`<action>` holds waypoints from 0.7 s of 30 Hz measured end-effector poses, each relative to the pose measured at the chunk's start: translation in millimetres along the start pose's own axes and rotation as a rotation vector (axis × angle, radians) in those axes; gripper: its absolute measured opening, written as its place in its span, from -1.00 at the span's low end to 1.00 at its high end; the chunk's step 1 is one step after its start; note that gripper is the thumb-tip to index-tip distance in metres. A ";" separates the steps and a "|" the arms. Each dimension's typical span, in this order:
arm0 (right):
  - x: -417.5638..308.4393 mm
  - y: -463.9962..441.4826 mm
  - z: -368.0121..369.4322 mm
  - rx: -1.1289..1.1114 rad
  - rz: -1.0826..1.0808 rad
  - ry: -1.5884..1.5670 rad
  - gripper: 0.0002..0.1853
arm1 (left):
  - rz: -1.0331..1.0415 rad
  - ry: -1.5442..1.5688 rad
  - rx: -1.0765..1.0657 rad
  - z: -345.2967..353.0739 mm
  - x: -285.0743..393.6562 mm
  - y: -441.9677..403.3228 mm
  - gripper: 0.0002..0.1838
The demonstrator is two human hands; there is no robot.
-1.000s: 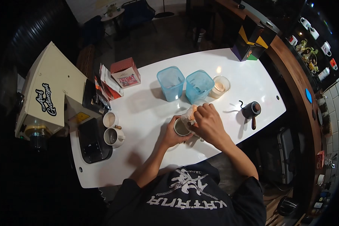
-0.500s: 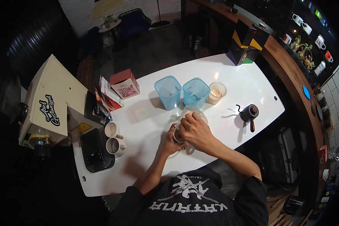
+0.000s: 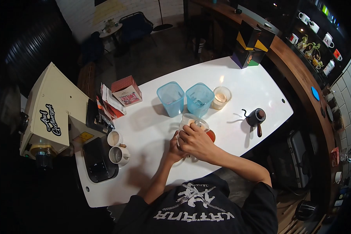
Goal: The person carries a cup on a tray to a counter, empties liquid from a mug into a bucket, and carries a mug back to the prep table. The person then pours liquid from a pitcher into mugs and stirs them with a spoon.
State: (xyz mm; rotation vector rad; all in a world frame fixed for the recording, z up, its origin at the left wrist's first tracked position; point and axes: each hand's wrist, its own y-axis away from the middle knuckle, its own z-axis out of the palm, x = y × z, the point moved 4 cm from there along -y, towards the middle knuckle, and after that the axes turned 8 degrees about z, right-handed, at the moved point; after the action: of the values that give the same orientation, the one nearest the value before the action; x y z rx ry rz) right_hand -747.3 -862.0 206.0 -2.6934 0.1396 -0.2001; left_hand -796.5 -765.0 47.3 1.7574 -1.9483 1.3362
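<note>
My left hand is wrapped round a small cup, mostly hidden behind my other hand. Reaching across it, my right hand has its fingers closed together; what they grip is hidden. Just beyond the knuckles is a clear round container with something pale inside. A reddish-brown round thing shows partly beside my right hand. Two translucent blue containers, the left one and the right one, stand behind. Near them sits a clear cup with beige contents.
A dark lidded pot with a wooden handle stands on the right of the white table. At left are a cream machine, two mugs, a pink-red box and packets. A black box stands at the back right.
My right hand has shifted slightly left and down, now covering most of the cup in my left hand. The clear container appears further left, and the reddish-brown thing has come into sight.
</note>
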 end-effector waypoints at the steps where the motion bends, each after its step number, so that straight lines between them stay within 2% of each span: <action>1: -0.2 -0.1 0.2 0.000 0.000 0.002 -0.87 | 0.040 -0.063 -0.004 1.7 -2.1 1.5 -0.26; 3: -0.5 -0.1 3.7 -0.085 -0.006 -0.012 -0.76 | 0.104 -0.126 -0.001 2.0 -1.5 1.5 -0.30; 5: 0.1 -0.9 3.9 -0.087 -0.020 -0.011 -0.77 | 0.129 -0.123 0.005 1.7 1.7 0.5 -0.32; 7: 0.1 -1.3 4.4 -0.090 -0.034 -0.011 -0.78 | -0.037 0.080 0.026 2.9 -1.7 3.0 -0.34; 8: -0.4 -1.2 4.2 -0.079 -0.046 -0.031 -0.80 | -0.037 0.081 0.027 2.9 -0.2 3.6 -0.34; 10: -0.1 -1.1 3.6 -0.069 -0.058 -0.050 -0.81 | -0.220 0.136 0.013 0.9 0.4 3.7 -0.33; 14: -0.9 3.1 6.2 -0.063 -0.132 -0.005 -0.83 | -0.225 0.174 0.001 -0.2 -2.5 4.6 -0.28; 15: -1.2 4.8 6.8 -0.042 -0.147 0.002 -0.82 | -0.014 0.003 0.026 -2.3 0.4 3.5 -0.24; 17: -0.8 7.4 4.5 0.017 -0.156 0.002 -0.81 | 0.199 -0.166 0.053 -0.1 2.3 5.4 -0.20; 19: 1.9 10.4 3.6 0.075 -0.165 0.003 -0.80 | -0.040 0.161 0.091 -7.6 5.6 -1.2 -0.16; 21: 5.6 14.5 5.2 0.080 -0.184 -0.018 -0.75 | -0.107 0.259 0.079 -8.3 8.0 -2.5 -0.16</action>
State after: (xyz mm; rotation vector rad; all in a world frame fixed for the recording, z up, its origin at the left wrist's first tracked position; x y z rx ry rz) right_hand -741.9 -873.7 195.8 -2.6265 -0.1206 -0.2314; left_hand -799.9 -764.3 58.6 1.6030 -1.6624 1.5351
